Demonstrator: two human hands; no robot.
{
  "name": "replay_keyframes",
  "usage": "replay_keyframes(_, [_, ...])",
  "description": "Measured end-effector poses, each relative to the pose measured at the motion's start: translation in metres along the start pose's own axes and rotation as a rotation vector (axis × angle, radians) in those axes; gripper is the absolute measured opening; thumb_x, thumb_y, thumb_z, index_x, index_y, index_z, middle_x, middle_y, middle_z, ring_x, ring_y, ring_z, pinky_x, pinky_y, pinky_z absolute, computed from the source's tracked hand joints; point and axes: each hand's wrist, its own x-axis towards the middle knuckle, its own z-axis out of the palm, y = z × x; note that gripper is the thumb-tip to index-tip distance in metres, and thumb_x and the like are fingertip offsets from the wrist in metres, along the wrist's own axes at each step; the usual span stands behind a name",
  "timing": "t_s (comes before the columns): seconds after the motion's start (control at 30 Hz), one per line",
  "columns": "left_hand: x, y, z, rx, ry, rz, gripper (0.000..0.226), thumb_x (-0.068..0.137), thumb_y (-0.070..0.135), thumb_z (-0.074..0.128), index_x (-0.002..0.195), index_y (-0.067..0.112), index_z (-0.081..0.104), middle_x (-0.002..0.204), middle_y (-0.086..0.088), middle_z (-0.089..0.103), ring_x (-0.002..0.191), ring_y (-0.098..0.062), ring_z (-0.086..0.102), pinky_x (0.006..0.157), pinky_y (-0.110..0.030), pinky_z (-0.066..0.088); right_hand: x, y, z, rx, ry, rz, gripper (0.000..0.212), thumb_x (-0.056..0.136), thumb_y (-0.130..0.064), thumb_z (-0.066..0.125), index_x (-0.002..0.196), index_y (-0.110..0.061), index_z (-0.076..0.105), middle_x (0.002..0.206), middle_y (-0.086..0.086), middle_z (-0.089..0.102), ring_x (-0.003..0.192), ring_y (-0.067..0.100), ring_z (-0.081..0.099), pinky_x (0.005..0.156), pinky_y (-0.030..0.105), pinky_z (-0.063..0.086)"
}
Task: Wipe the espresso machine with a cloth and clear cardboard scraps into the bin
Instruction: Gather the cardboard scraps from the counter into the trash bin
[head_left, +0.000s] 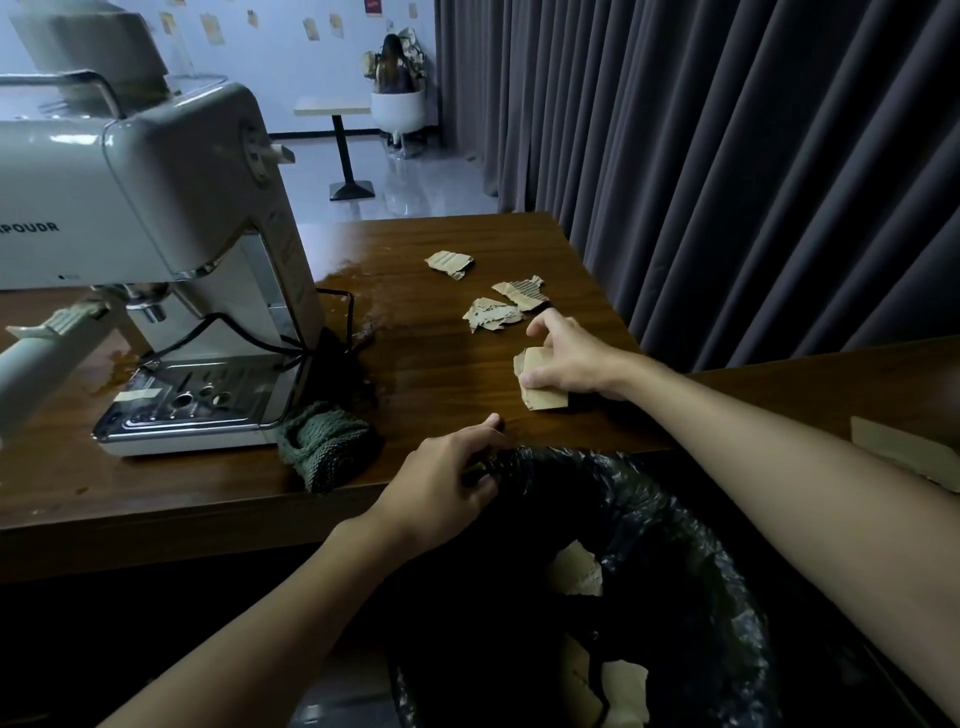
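Observation:
A pale green espresso machine (156, 208) stands at the left of the brown table (431, 374). A dark green knitted cloth (327, 449) lies by its front corner, untouched. Three torn cardboard scraps (449, 263) (522, 292) (491, 314) lie in the middle of the table. My right hand (571, 358) grips a stack of cardboard scraps (543, 392) resting on the table near its front edge. Below that edge is a bin (675, 571) lined with a black bag, with scraps (576, 569) inside. My left hand (447, 483) grips the bin's rim.
Brown spilled residue (358, 291) marks the table behind the machine, and its black power cord (291, 343) trails there. Grey curtains (727, 156) hang to the right. A large cardboard piece (904, 452) lies on the counter at far right. A small table (337, 109) stands far back.

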Motion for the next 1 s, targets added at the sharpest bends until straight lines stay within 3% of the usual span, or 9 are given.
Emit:
replay_keyframes(0.1, [0.0,0.001,-0.001,0.005,-0.014,-0.005,0.05,0.09,0.012,0.064,0.136,0.03,0.056,0.155,0.015,0.038,0.135,-0.006,0.045,0.109,-0.025,0.04,-0.012,0.001,-0.008,0.128,0.04,0.021,0.05,0.082,-0.016,0.073,0.128,-0.018,0.054,0.126,0.004,0.051,0.11,0.018,0.053,0.082,0.026,0.049])
replay_keyframes(0.23, [0.001,0.001,-0.001,-0.019,-0.024,-0.017,0.051,0.09,0.009,0.064,0.137,0.028,0.056,0.155,0.016,0.037,0.136,-0.006,0.044,0.106,-0.019,0.036,-0.035,0.001,-0.025,0.294,-0.015,0.032,0.029,0.089,-0.008,0.065,0.118,-0.011,0.06,0.116,0.009,0.057,0.109,0.022,0.056,0.089,0.033,0.053])
replay_keyframes(0.37, [0.001,0.001,0.0,-0.013,-0.021,-0.017,0.05,0.09,0.009,0.063,0.136,0.029,0.056,0.155,0.016,0.037,0.136,-0.006,0.043,0.104,-0.018,0.036,-0.062,-0.004,-0.045,0.54,-0.178,0.014,0.025,0.088,-0.004,0.066,0.112,-0.01,0.06,0.115,0.012,0.062,0.108,0.024,0.061,0.079,0.03,0.056])
replay_keyframes(0.47, [0.002,0.002,-0.001,0.001,-0.025,-0.019,0.05,0.091,0.01,0.063,0.136,0.028,0.056,0.155,0.015,0.037,0.138,-0.008,0.042,0.11,-0.025,0.038,-0.077,-0.007,-0.047,0.556,-0.305,-0.03,0.03,0.087,-0.005,0.067,0.116,-0.007,0.059,0.115,0.014,0.064,0.103,0.022,0.064,0.073,0.026,0.056])
replay_keyframes(0.6, [0.001,0.006,-0.002,0.039,-0.021,0.008,0.05,0.089,0.008,0.063,0.136,0.025,0.057,0.155,0.007,0.04,0.139,-0.012,0.041,0.112,-0.031,0.038,-0.089,-0.011,-0.039,0.439,-0.516,-0.113,0.029,0.087,-0.013,0.069,0.115,-0.008,0.065,0.111,0.011,0.068,0.102,0.019,0.067,0.079,0.027,0.057])
replay_keyframes(0.67, [0.0,0.005,-0.004,0.08,-0.004,0.031,0.047,0.089,0.008,0.063,0.132,0.025,0.061,0.154,0.003,0.041,0.14,-0.012,0.04,0.109,-0.021,0.035,-0.087,-0.011,-0.035,0.394,-0.448,-0.177,0.025,0.09,-0.017,0.066,0.113,-0.009,0.067,0.109,0.008,0.071,0.102,0.017,0.069,0.083,0.03,0.058])
replay_keyframes(0.77, [-0.003,0.001,-0.011,0.093,0.012,0.038,0.039,0.091,0.013,0.065,0.127,0.028,0.064,0.15,0.001,0.047,0.141,-0.006,0.035,0.106,-0.016,0.03,-0.072,-0.007,-0.029,0.322,-0.195,-0.199,0.019,0.093,-0.02,0.063,0.111,-0.016,0.069,0.107,0.001,0.072,0.103,0.014,0.067,0.09,0.033,0.056])
replay_keyframes(0.87, [-0.004,-0.002,-0.013,0.081,0.023,0.037,0.037,0.091,0.016,0.065,0.126,0.027,0.065,0.15,0.0,0.047,0.143,-0.003,0.03,0.109,-0.018,0.032,-0.046,-0.003,-0.016,0.135,-0.049,-0.176,0.027,0.093,-0.026,0.063,0.12,-0.023,0.064,0.122,-0.003,0.063,0.115,0.014,0.057,0.09,0.024,0.047])
replay_keyframes(1.0, [-0.005,-0.002,-0.008,0.06,0.039,0.024,0.038,0.091,0.016,0.064,0.127,0.028,0.064,0.155,-0.001,0.041,0.144,-0.006,0.031,0.112,-0.033,0.041,-0.007,-0.006,0.005,-0.034,-0.011,-0.132,0.053,0.093,-0.031,0.061,0.143,-0.028,0.044,0.15,0.001,0.04,0.136,0.02,0.039,0.11,0.038,0.036])
